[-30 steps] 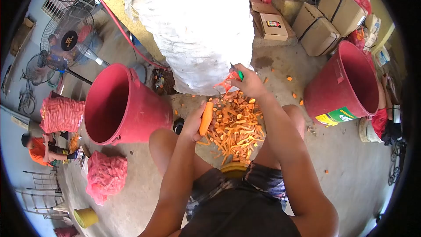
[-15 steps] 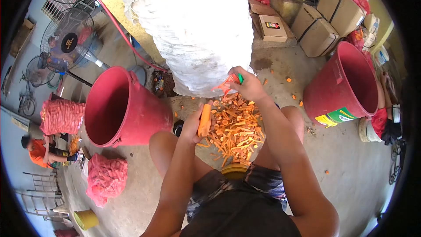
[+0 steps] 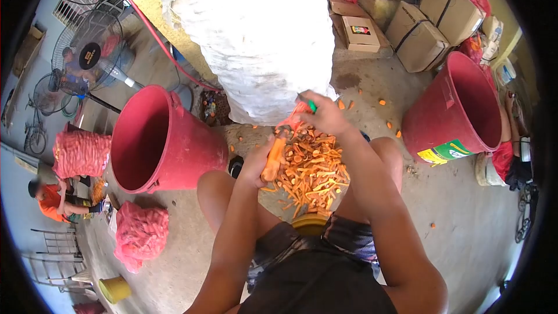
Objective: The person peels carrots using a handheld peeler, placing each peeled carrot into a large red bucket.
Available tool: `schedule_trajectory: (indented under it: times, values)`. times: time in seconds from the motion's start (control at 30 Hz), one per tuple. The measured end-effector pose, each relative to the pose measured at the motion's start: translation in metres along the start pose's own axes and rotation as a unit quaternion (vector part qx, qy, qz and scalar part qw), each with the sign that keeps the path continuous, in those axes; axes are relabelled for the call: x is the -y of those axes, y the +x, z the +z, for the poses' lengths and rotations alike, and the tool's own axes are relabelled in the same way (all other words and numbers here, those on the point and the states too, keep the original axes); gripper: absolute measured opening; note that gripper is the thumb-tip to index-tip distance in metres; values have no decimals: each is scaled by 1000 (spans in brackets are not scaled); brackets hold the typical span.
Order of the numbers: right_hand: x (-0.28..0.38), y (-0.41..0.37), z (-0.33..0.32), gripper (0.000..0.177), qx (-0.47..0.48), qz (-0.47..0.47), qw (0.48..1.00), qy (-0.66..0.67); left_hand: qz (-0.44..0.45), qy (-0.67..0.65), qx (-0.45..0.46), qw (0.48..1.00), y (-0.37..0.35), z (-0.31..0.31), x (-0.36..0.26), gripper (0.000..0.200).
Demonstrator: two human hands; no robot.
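My left hand (image 3: 258, 161) is wrapped round a peeled orange carrot (image 3: 274, 158), its far end pointing away from me. My right hand (image 3: 326, 115) is closed on a green-handled tool (image 3: 313, 106), just beyond the carrot's far end; fingers hide most of the tool, and I cannot tell its exact kind. A strip of red-orange netting (image 3: 295, 115) shows beside the right fingers. Below both hands, between my knees, lies a heap of carrot peelings and cut ends (image 3: 317, 168).
A tall white sack (image 3: 261, 46) of carrots stands ahead. Red bins flank me, one at left (image 3: 192, 145) and one at right (image 3: 424, 116). Netted carrots (image 3: 142, 232) lie at left, near a seated person (image 3: 52, 200) and a fan (image 3: 87, 55). Cardboard boxes (image 3: 415, 38) stand back right.
My right hand has come slightly down and nearer the carrot's far end with the green-handled tool. The carrot in my left hand has turned slightly.
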State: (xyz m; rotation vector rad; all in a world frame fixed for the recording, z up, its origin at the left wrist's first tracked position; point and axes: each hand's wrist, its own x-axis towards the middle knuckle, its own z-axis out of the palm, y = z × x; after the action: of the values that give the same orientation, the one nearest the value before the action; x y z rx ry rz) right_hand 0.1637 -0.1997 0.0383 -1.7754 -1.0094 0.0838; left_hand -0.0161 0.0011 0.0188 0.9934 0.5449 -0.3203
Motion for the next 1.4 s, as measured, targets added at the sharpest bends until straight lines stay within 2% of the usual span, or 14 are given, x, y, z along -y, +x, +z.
schedule_trajectory:
  times: [0.07, 0.1, 0.2, 0.27, 0.33, 0.5, 0.6, 0.67, 0.8, 0.93, 1.1, 1.17, 1.27, 1.4]
  values:
    - [-17, 8, -11, 48, 3, 152, 988, 7, 1, -31, 8, 999, -9, 6, -6, 43]
    - [-15, 10, -14, 50, 12, 171, 985, 21, 2, -63, 16, 998, -14, 7, -9, 43]
    - [17, 0, 1, 51, 33, 73, 997, -10, 32, -108, -46, 993, 0, -4, -3, 51]
    - [22, -6, 16, 53, 70, 57, 996, 16, 46, -136, -30, 989, -2, 6, -5, 43]
    - [42, -9, 19, 50, 155, 20, 988, -3, 41, -145, -31, 988, -14, 29, -14, 44]
    - [32, -10, 16, 49, 128, -33, 990, 37, -9, -62, -69, 996, 8, 8, 4, 50]
    - [1, -1, -3, 47, 32, 24, 999, 8, -34, 9, -47, 998, -8, 14, -3, 52]
    - [3, 7, -15, 46, 17, 198, 980, -10, -45, 19, -31, 998, -12, 17, -11, 52]
    - [13, 2, 3, 48, 96, 241, 957, -127, 40, -121, -62, 990, -2, 6, -7, 47]
    - [-5, -19, 44, 54, 214, 217, 938, -167, 91, -216, -53, 971, 1, 2, -11, 35]
    - [18, -17, 39, 45, 172, 244, 936, -188, 120, -243, -57, 961, 7, -8, -9, 36]
    - [0, -14, 38, 40, 126, 152, 972, -131, 168, -251, -87, 949, 14, -16, -9, 32]
    - [38, -13, 35, 38, 185, 128, 974, 3, 187, -281, -80, 938, 17, -21, -13, 33]
    - [76, -12, 49, 48, 245, 175, 953, -22, 194, -320, -69, 925, 19, -9, -21, 37]
